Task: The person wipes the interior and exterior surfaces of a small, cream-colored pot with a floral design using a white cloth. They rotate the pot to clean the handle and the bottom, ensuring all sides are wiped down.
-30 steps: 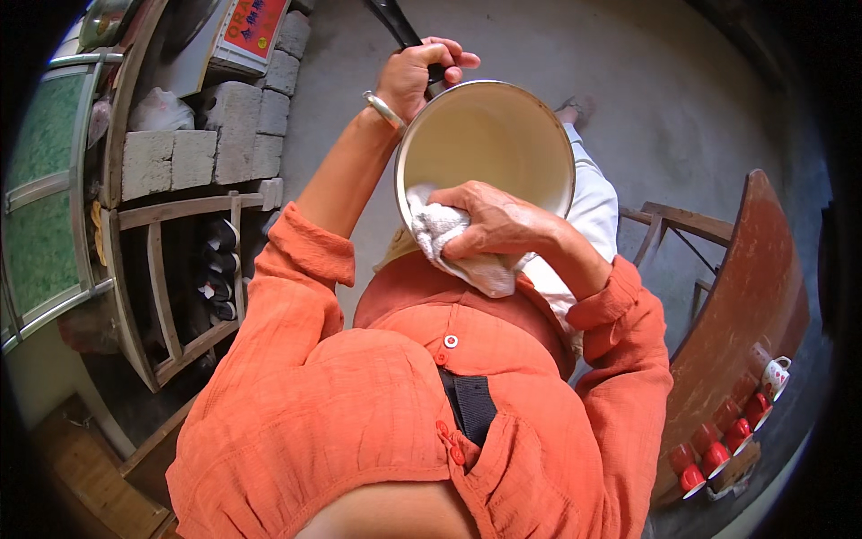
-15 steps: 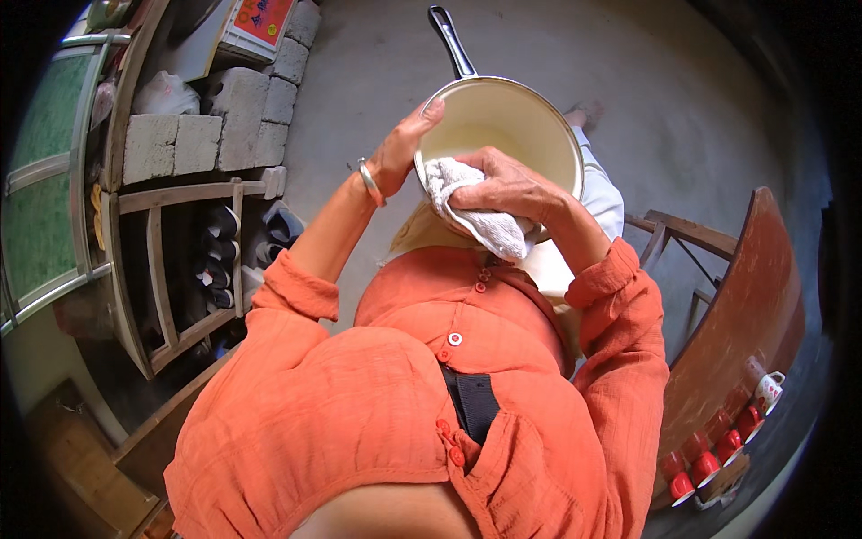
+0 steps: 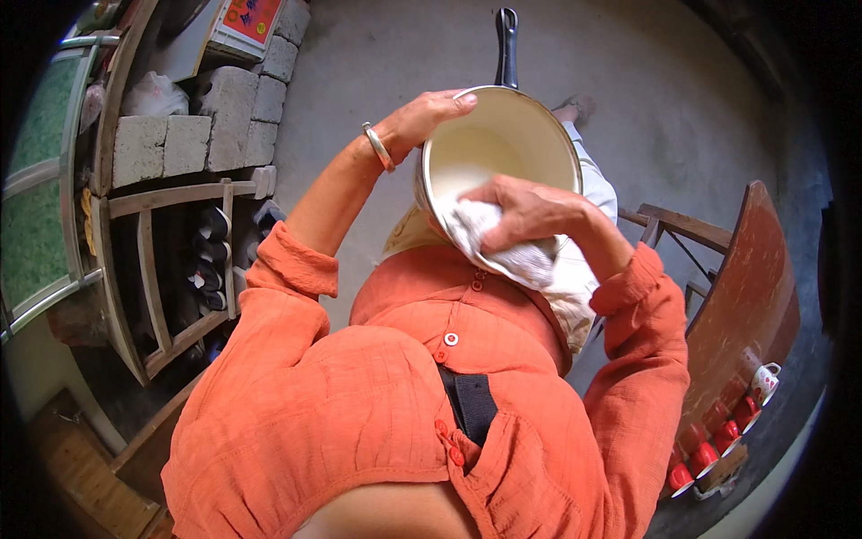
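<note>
A cream-lined saucepan (image 3: 530,126) is tilted in front of my belly, its opening toward me and its black handle (image 3: 507,49) pointing away. My left hand (image 3: 422,121) grips the pan's left rim, with the thumb over the edge and the other fingers hidden behind the wall. In my right hand (image 3: 525,214) is a bunched white cloth (image 3: 489,225), pressed against the near inner wall and rim. Part of the cloth hangs over the rim toward my shirt. The cloth's far side is blurred.
On the left stand a wooden rack (image 3: 144,269) with dark shoes (image 3: 211,251) and grey blocks (image 3: 187,144). To the right is a brown wooden table (image 3: 750,296) bearing several red cups (image 3: 705,458) and a white patterned mug (image 3: 765,384). Concrete floor (image 3: 377,54) lies beyond the pan.
The pan has turned slightly, its handle swinging to the right. My right hand has moved the cloth a little right and down along the near rim. My left hand still holds the left rim.
</note>
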A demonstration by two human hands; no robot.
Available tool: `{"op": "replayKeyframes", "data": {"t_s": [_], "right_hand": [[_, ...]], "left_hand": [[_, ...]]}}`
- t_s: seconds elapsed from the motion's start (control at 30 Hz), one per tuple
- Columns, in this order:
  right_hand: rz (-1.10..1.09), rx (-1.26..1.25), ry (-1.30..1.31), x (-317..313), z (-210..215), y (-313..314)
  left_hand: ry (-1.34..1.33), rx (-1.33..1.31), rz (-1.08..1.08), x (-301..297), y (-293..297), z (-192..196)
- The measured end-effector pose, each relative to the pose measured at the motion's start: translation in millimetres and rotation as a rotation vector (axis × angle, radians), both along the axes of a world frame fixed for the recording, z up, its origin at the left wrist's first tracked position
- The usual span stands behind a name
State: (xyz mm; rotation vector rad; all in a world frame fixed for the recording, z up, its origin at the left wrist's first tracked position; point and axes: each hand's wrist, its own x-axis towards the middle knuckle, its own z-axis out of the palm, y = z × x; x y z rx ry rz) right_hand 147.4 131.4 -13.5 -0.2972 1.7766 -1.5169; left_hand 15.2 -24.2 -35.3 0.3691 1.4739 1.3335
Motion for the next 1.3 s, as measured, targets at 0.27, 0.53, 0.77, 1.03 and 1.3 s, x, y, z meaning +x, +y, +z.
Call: {"op": "replayKeyframes", "data": {"t_s": [0.27,0.53,0.77,1.03,1.3], "right_hand": [[-0.516,-0.19,-0.032,-2.6,-13.2,-21.9],[-0.254,-0.085,0.001,0.1,-10.7,-11.7],[-0.069,0.045,-0.09,4.0,6.4,1.4],[-0.279,-0.125,-0.089,-1.9,-6.7,-19.3],[-1.02,-0.542,-0.185,-32.0,-2.6,-65.3]], "left_hand": [[-0.017,0.026,-0.029,-1.8,13.3,-2.4],[-0.031,0.027,-0.009,-4.8,3.2,-7.9],[-0.093,0.128,0.07,10.9,-5.0,-5.8],[0.172,0.115,0.422,71.8,-44.1,-10.5],[0.008,0.019,0.127,-10.7,-13.4,16.7]]}}
